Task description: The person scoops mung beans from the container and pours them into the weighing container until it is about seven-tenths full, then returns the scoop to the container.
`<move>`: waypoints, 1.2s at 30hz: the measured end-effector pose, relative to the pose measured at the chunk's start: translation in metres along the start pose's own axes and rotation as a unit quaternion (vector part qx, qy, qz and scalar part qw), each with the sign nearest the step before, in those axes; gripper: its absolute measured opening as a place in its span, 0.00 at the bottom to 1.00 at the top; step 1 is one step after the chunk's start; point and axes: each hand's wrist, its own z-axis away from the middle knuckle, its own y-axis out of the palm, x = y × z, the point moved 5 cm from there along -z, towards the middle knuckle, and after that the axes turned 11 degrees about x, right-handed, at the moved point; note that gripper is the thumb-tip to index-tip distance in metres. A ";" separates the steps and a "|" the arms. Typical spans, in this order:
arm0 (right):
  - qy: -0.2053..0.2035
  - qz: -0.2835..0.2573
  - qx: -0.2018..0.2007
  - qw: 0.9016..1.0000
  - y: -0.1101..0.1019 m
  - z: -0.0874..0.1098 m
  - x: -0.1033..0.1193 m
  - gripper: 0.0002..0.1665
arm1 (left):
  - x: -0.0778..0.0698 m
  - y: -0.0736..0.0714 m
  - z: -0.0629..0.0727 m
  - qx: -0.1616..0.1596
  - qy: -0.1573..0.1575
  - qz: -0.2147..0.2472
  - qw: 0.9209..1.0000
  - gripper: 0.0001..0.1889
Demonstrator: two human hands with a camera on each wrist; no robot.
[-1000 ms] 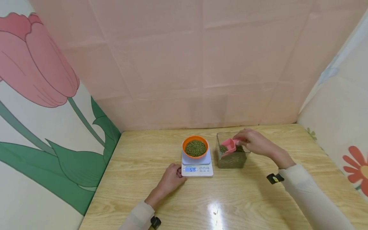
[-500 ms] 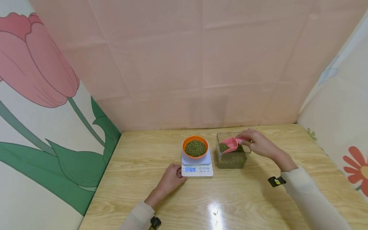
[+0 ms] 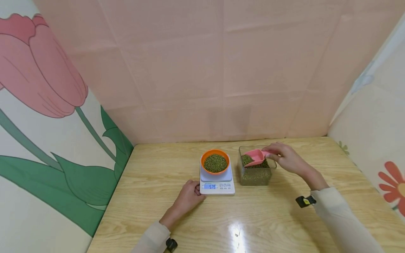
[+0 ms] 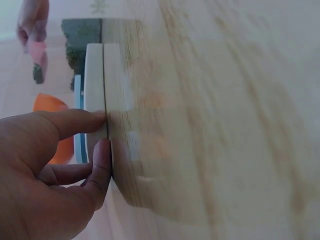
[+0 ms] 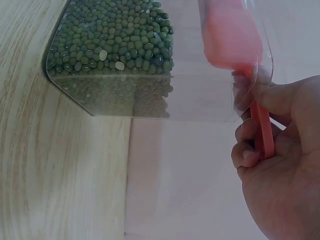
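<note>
My right hand point(image 3: 286, 158) grips the handle of a pink scoop point(image 3: 257, 157) over the right side of a clear square container point(image 3: 255, 179). Green mung beans lie at the scoop's front in the head view; the right wrist view shows the scoop point(image 5: 232, 37) above the bean level, behind the clear wall. Mung beans point(image 5: 117, 40) fill the container's lower part. My left hand point(image 3: 188, 195) holds the front left corner of a white kitchen scale point(image 3: 228, 191), its thumb and fingers point(image 4: 102, 152) curled at the edge. An orange bowl point(image 3: 215, 151) of mung beans stands on the scale, whose display reads about 579.
The scale and container stand side by side on a wooden table point(image 3: 152, 168), near its back edge. A pink-covered wall point(image 3: 221, 70) rises behind. Walls with painted flowers flank the table on both sides.
My right hand has shifted slightly right with the scoop, which now sits a bit higher and tilts more toward the container's left side. My left hand, scale and bowl have stayed put.
</note>
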 end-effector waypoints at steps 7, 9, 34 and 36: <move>0.017 -0.008 -0.003 1.000 -0.001 0.002 -0.003 0.14 | 0.000 0.000 0.000 0.001 -0.002 0.002 1.000 0.19; 0.023 -0.010 -0.001 1.000 -0.002 0.002 -0.004 0.14 | 0.000 0.000 0.000 0.002 -0.001 0.002 1.000 0.19; 0.026 -0.027 -0.024 0.999 -0.012 0.008 -0.006 0.15 | 0.002 0.001 -0.001 0.006 0.001 0.011 1.000 0.19; 0.026 -0.023 -0.027 0.999 -0.012 0.008 -0.006 0.15 | 0.002 0.001 -0.001 0.006 0.000 0.010 1.000 0.19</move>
